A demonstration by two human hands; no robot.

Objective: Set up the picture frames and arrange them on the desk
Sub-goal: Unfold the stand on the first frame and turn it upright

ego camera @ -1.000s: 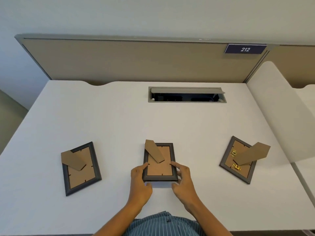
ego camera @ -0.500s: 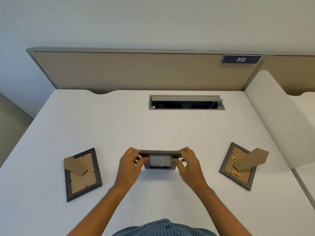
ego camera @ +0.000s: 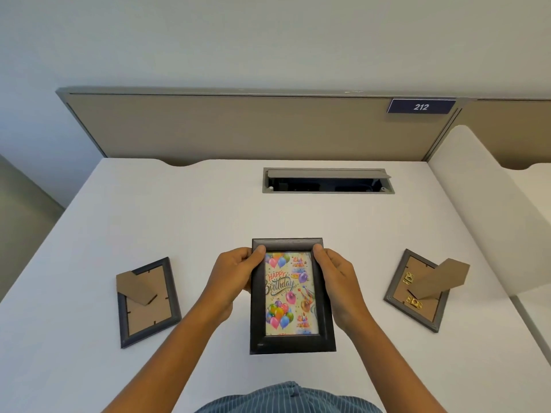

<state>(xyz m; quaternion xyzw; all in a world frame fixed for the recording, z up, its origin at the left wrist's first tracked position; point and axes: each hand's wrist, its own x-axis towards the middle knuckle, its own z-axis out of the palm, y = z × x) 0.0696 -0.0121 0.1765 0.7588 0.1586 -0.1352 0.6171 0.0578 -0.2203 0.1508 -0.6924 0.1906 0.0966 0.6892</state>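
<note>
A black picture frame (ego camera: 290,342) with a colourful "Happy Birthday" balloon picture faces me above the middle of the white desk (ego camera: 208,216). My left hand (ego camera: 235,275) grips its left side and my right hand (ego camera: 338,278) grips its right side, thumbs on the front near the top. A second frame (ego camera: 148,304) lies face down at the left, its cardboard stand folded flat. A third frame (ego camera: 417,290) lies face down at the right, its cardboard stand sticking up, with gold hangers on its back.
An open cable hatch (ego camera: 328,181) is set into the desk's far middle. A tan partition (ego camera: 238,129) with a "212" plate (ego camera: 421,106) closes the back. A white side divider (ego camera: 489,210) borders the right edge.
The middle frame lay face down on the desk. Both hands lifted it, tipped it over and now hold it with the picture side towards me. The camera view has tilted up.
</note>
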